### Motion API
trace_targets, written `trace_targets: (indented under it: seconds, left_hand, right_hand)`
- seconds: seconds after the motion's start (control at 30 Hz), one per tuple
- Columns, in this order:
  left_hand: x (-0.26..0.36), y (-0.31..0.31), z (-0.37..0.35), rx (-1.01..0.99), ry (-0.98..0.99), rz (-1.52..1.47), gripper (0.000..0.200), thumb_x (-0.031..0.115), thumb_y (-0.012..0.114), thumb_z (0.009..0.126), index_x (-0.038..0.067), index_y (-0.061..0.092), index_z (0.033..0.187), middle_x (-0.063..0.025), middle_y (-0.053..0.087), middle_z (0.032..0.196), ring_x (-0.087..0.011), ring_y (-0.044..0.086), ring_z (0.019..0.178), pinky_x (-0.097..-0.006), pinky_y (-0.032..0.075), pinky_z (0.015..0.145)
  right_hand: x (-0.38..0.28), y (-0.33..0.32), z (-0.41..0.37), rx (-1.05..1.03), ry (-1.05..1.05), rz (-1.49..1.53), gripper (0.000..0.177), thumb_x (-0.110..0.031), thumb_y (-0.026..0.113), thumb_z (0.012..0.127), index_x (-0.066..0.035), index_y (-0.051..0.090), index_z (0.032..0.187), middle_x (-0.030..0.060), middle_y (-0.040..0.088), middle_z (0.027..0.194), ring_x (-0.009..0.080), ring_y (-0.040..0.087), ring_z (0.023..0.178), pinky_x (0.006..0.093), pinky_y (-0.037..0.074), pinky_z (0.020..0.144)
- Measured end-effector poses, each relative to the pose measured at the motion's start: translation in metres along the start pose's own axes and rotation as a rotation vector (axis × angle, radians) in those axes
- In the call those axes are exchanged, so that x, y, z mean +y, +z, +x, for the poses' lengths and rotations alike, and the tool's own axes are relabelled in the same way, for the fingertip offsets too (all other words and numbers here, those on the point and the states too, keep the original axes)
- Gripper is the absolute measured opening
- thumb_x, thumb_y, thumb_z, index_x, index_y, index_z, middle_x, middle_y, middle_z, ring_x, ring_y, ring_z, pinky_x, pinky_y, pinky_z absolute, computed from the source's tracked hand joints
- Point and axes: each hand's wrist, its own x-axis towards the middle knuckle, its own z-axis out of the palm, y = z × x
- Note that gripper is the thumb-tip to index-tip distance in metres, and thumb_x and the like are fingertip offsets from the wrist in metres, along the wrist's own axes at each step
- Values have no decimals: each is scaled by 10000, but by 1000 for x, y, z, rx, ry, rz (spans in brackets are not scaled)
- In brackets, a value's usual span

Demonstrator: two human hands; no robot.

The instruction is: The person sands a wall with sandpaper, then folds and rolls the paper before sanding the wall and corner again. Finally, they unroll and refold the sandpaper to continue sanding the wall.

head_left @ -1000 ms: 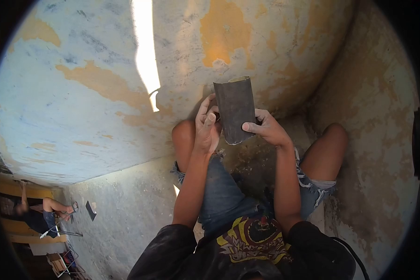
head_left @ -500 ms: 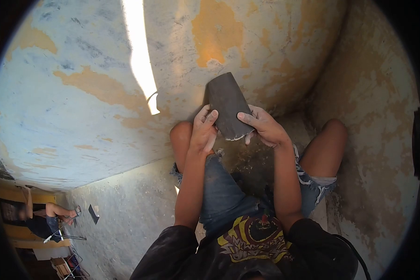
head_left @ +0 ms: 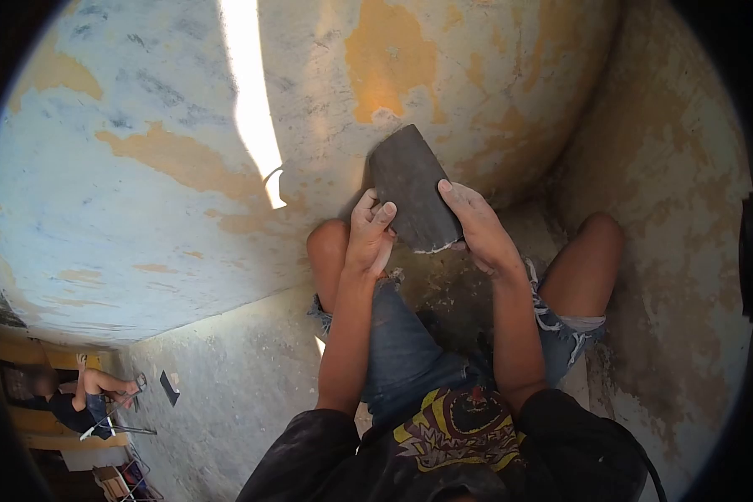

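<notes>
A dark grey sheet of sandpaper (head_left: 413,188), slightly curved and with a ragged pale lower edge, is held up in front of the wall. My left hand (head_left: 371,233) is closed on its lower left side, thumb along the edge and fingers partly behind. On the opposite side, my right hand (head_left: 478,227) grips the sheet with the thumb at its right edge; most of those fingers are hidden behind it. Pale dust covers both hands.
A wall (head_left: 309,109) with peeling pale and ochre paint rises ahead, meeting another wall (head_left: 669,201) on the right. At far left, a person (head_left: 79,397) sits on a chair. Near them, a dark sheet (head_left: 169,388) lies on the grey floor (head_left: 217,385).
My right thumb and hand have shifted up along the sandpaper's right edge. The sheet is turned slightly. At far left, the other person's arm has moved down from the wall.
</notes>
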Motion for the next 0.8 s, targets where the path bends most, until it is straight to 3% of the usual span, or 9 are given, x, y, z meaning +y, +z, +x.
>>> trace_targets:
  seconds: [0.07, 0.2, 0.27, 0.3, 0.37, 0.4, 0.47, 0.67, 0.8]
  left_hand:
    - [-2, -2, 0, 7, -3, 35, 384, 190, 734, 928, 54, 532, 1226, -49, 673, 1129, -133, 646, 1003, -287, 513, 866]
    - [-1, -8, 0, -16, 3, 94, 413, 258, 702, 951, 54, 521, 1261, -43, 658, 1098, -136, 640, 930, -299, 508, 820]
    - [-2, -5, 1, 14, 24, 52, 456, 346, 657, 971, 51, 512, 1287, -40, 644, 1083, -134, 624, 878, -302, 500, 775]
    - [-3, -5, 1, 13, 24, 51, 456, 346, 657, 971, 51, 512, 1287, -40, 644, 1083, -134, 624, 878, -302, 500, 775]
    - [-3, -6, 0, 66, 58, 255, 479, 422, 601, 994, 76, 501, 1310, -46, 648, 1092, -157, 628, 917, -307, 505, 780]
    - [-2, -6, -1, 68, 61, 255, 479, 422, 601, 994, 76, 501, 1310, -46, 648, 1092, -157, 628, 917, -307, 505, 780]
    - [-3, -6, -1, 112, -53, 295, 491, 433, 647, 962, 47, 534, 1243, -61, 660, 1026, -149, 638, 862, -297, 497, 780]
    - [-2, -9, -1, 138, -216, 241, 452, 456, 653, 956, 20, 607, 1069, -88, 674, 950, -176, 675, 817, -315, 518, 765]
    - [-5, -9, 0, 113, -314, 215, 459, 457, 657, 952, 9, 624, 1046, -105, 680, 964, -198, 690, 835, -332, 538, 766]
  right_hand:
    - [5, 6, 4, 167, -133, -154, 482, -443, 481, 1056, 15, 630, 1074, -7, 615, 814, 37, 531, 665, 210, 439, 558]
    - [7, -10, 6, 142, -180, -379, 526, -459, 487, 1047, 44, 639, 1045, 29, 632, 807, 77, 564, 720, 269, 469, 647]
    - [9, -15, 6, 224, -145, -630, 538, -472, 511, 1026, 53, 628, 1002, 110, 633, 767, 162, 590, 712, 342, 478, 681]
    - [7, -14, 5, 225, -145, -631, 538, -472, 511, 1026, 53, 628, 1002, 110, 633, 767, 162, 590, 712, 342, 478, 681]
    - [2, -10, 2, 307, -124, -784, 543, -480, 536, 1005, 57, 615, 988, 214, 635, 787, 294, 630, 733, 408, 481, 727]
    - [4, -9, 3, 304, -125, -785, 543, -480, 536, 1005, 57, 615, 988, 214, 635, 787, 294, 630, 733, 408, 481, 727]
    - [6, -10, 2, 275, -170, -809, 530, -464, 548, 998, 62, 608, 968, 286, 636, 838, 422, 640, 807, 447, 478, 758]
    - [2, -6, -1, 284, -90, -1022, 478, -441, 579, 979, 35, 604, 946, 303, 643, 893, 464, 631, 895, 487, 477, 775]
    - [7, -8, -1, 282, -94, -1091, 448, -433, 589, 971, 14, 604, 953, 286, 653, 893, 462, 633, 891, 499, 476, 780]
